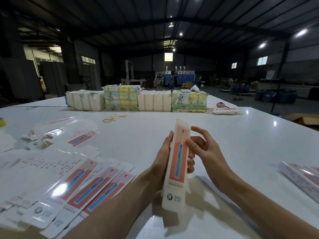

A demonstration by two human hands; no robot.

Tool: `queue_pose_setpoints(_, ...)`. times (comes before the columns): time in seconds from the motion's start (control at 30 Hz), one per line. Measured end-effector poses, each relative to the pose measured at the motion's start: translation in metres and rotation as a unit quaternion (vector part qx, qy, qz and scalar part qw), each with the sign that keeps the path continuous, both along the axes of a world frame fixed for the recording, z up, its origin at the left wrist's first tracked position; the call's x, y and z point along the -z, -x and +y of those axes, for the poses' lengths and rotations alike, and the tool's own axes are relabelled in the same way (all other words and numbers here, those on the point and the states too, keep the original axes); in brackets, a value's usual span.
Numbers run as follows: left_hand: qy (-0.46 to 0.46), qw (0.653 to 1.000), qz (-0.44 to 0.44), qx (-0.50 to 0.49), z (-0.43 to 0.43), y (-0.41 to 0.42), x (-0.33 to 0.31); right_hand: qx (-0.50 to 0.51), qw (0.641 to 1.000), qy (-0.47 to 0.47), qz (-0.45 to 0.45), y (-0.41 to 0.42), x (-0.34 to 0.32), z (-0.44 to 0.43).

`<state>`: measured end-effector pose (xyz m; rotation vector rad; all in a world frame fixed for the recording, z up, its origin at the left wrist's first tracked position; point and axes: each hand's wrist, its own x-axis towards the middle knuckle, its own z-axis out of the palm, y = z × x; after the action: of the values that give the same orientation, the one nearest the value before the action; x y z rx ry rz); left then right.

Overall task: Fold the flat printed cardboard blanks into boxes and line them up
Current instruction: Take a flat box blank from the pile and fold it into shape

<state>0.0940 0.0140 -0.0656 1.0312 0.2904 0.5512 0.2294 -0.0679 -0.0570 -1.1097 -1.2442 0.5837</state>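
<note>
Handling: the box (pixel 178 163) is thin glossy card, so I judge it very light, a little slippery and easy to crease. It is best taken by its long edges near the middle, not by the loose end flaps.
Look: long and narrow, white, with a red panel and a blue toothbrush picture, and a small logo at the lower end. I cannot tell if the ends are closed.
Place: centre of the frame, held above the white table (pixel 241 135), nearly upright and leaning a little.
Left hand (pixel 162 163): grips the left long edge, with the fingers curled round the back and their tips showing on the right side.
Right hand (pixel 205 152): at the upper right edge, with the thumb on the front, the fingers half curled behind and the index finger stretched toward the top. It seems a light pinch.
Flat blanks (pixel 69 183): fanned out at the lower left, with the same print.
Printed stack (pixel 302 178): at the right edge of the frame; I cannot tell whether these are flat or folded.
Rubber bands (pixel 113 118): loose on the table, above the centre.
Wrapped bundles (pixel 136 100): in a row across the upper middle.
</note>
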Motion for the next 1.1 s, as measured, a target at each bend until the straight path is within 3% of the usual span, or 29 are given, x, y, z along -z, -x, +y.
queue_pose_setpoints(0.13, -0.097, 0.989, 0.068, -0.088, -0.008, -0.005, 0.003, 0.016, 1.000, -0.016, 0.013, -0.007, 0.000, 0.002)
queue_pose_setpoints(0.23, -0.201, 0.952, 0.055, -0.224, -0.006, -0.010, 0.006, 0.026, 1.000, -0.016, 0.007, -0.012, 0.002, 0.001)
queue_pose_setpoints(0.3, -0.264, 0.930, 0.029, -0.255, -0.005, -0.011, 0.007, 0.025, 1.000, -0.016, 0.002, -0.014, 0.002, 0.003)
queue_pose_setpoints(0.5, -0.267, 0.949, 0.029, -0.166, -0.021, -0.011, -0.005, 0.027, 0.999, -0.018, 0.020, -0.020, -0.001, 0.005)
queue_pose_setpoints(0.63, -0.345, 0.921, 0.070, -0.164, -0.021, -0.015, 0.002, 0.016, 0.999, 0.001, 0.030, -0.023, -0.001, 0.005)
queue_pose_setpoints(1.1, -0.303, 0.930, 0.105, -0.179, -0.014, -0.015, 0.005, 0.021, 1.000, -0.004, -0.019, -0.023, -0.007, 0.001)
